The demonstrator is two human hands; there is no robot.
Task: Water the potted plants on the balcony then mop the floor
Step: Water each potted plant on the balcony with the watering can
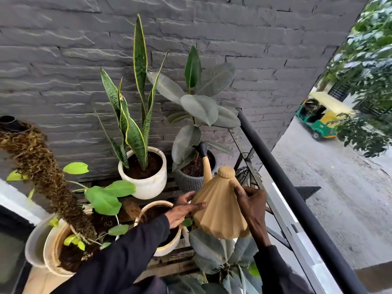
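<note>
A tan ribbed watering can (218,211) is tilted forward, its black-tipped spout (203,150) over the soil of a rubber plant in a dark ribbed pot (188,183). My right hand (252,206) grips the can's handle on its right side. My left hand (182,210) presses flat, fingers straight, against the can's left side. A snake plant stands in a white pot (148,185) to the left. Lower left, a cream pot (54,249) holds a moss pole with green leaves. Another cream pot (167,245) sits under my left wrist.
A grey stone wall (63,60) backs the plants, which stand on a dark slatted floor (169,264). A black railing (297,200) with glass runs along the right. Below lies a street with a green and yellow auto-rickshaw (320,117). A second rubber plant (222,257) is at the bottom.
</note>
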